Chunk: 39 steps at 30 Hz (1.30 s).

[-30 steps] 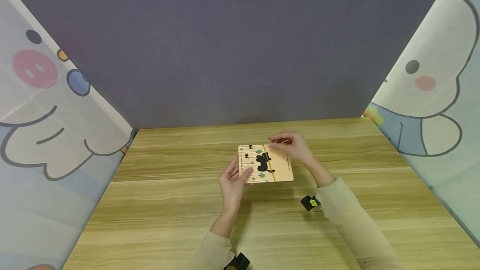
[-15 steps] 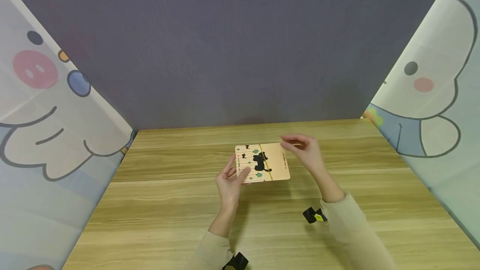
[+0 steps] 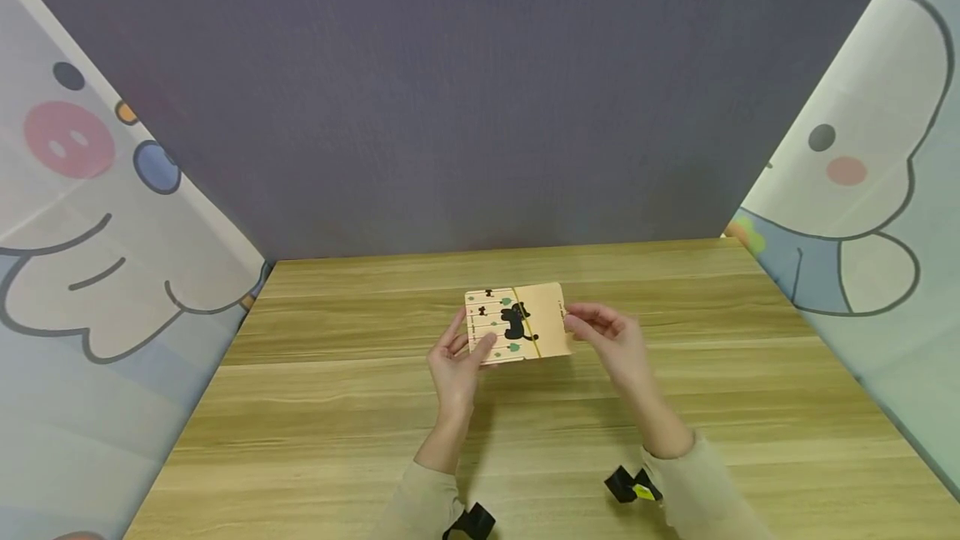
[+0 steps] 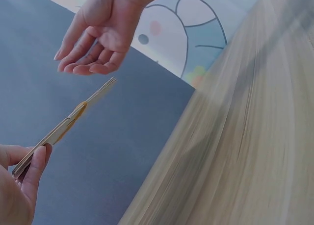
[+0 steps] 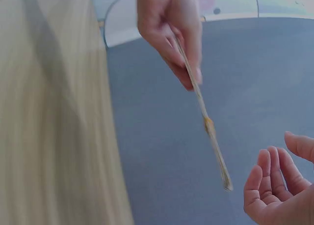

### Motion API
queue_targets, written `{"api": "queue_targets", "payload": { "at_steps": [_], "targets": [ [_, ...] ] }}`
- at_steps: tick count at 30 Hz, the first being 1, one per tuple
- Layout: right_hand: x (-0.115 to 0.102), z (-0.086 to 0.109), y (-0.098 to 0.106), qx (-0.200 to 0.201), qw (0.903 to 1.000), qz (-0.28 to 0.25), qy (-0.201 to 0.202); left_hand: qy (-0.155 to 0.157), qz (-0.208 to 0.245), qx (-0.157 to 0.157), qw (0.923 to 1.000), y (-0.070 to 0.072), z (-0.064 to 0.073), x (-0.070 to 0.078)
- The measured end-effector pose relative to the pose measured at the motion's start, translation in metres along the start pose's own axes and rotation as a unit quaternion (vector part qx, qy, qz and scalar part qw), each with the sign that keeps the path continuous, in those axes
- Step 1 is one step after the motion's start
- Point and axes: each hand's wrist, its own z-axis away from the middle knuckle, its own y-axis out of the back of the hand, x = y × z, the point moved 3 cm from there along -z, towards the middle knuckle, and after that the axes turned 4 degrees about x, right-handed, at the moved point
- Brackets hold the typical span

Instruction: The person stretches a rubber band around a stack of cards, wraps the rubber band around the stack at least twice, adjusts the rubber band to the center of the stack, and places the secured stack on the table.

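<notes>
My left hand [image 3: 454, 372] holds a thin cream notebook [image 3: 553, 325] by its left side, thumb on top and fingers beneath. The cover carries a black cat, green leaves and thin lines. A yellow elastic band [image 3: 527, 323] crosses it. Seen edge-on in the left wrist view, the notebook [image 4: 55, 132] tilts, with the band [image 4: 73, 118] bulging around its middle. My right hand [image 3: 617, 348] is close to the notebook's right edge. The right wrist view shows that hand [image 5: 279, 186] apart from it, fingers loosely bent, thumb separate, nothing between them.
A wood-grain table [image 3: 315, 407] lies below the hands. Behind it rises a dark grey panel [image 3: 480, 107]. Cartoon-printed sheets stand at the left [image 3: 75, 290] and right [image 3: 885, 273]. Black wrist devices [image 3: 472, 522] show at both sleeves.
My right hand has left the notebook's upper edge and moved right, then down, beside its right edge. The notebook, still in my left hand, has shifted slightly left and tilted a little.
</notes>
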Motion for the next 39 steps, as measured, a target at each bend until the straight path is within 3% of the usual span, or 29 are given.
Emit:
{"api": "queue_targets", "payload": {
  "at_steps": [6,7,15,18,22,25,30,31,32,36,37,38,39],
  "targets": [
    [0.098,0.006,0.020,-0.007,0.9984,-0.009,-0.055,0.008,-0.011,0.003,0.9999,0.003,-0.003,-0.003],
    [0.117,0.006,0.025,-0.010,0.9982,-0.015,-0.057,0.002,-0.006,-0.001,1.0000,0.008,-0.006,-0.017],
    [0.113,0.029,0.014,-0.016,0.9910,-0.041,-0.127,-0.006,-0.002,0.000,1.0000,0.009,-0.009,-0.017],
    [0.106,0.035,0.011,-0.037,0.9882,-0.052,-0.139,-0.009,-0.003,0.002,1.0000,0.009,-0.010,-0.018],
    [0.070,0.042,0.000,-0.089,0.9853,-0.068,-0.129,-0.010,0.001,0.002,0.9999,0.009,-0.011,-0.018],
    [0.043,0.045,-0.009,-0.099,0.9801,-0.062,-0.161,-0.010,0.006,0.002,0.9999,0.008,-0.011,-0.017],
    [0.026,0.045,-0.019,-0.075,0.9606,-0.060,-0.261,-0.018,0.011,-0.004,0.9998,0.007,-0.009,-0.012],
    [0.025,0.044,-0.021,-0.073,0.9567,-0.065,-0.274,-0.023,0.020,-0.008,0.9995,0.003,-0.005,0.002],
    [0.024,0.044,-0.022,-0.069,0.9533,-0.070,-0.286,-0.027,0.018,-0.010,0.9994,0.003,-0.005,0.003],
    [0.024,0.042,-0.027,-0.057,0.9467,-0.087,-0.305,-0.037,0.022,-0.016,0.9990,-0.001,0.000,0.013],
    [0.025,0.042,-0.028,-0.054,0.9458,-0.094,-0.306,-0.037,0.030,-0.018,0.9987,-0.004,0.004,0.025],
    [0.025,0.041,-0.029,-0.050,0.9449,-0.099,-0.308,-0.035,0.021,-0.016,0.9990,-0.002,0.001,0.013],
    [0.026,0.041,-0.030,-0.047,0.9440,-0.105,-0.309,-0.032,0.021,-0.016,0.9991,-0.002,0.002,0.013]
  ]
}}
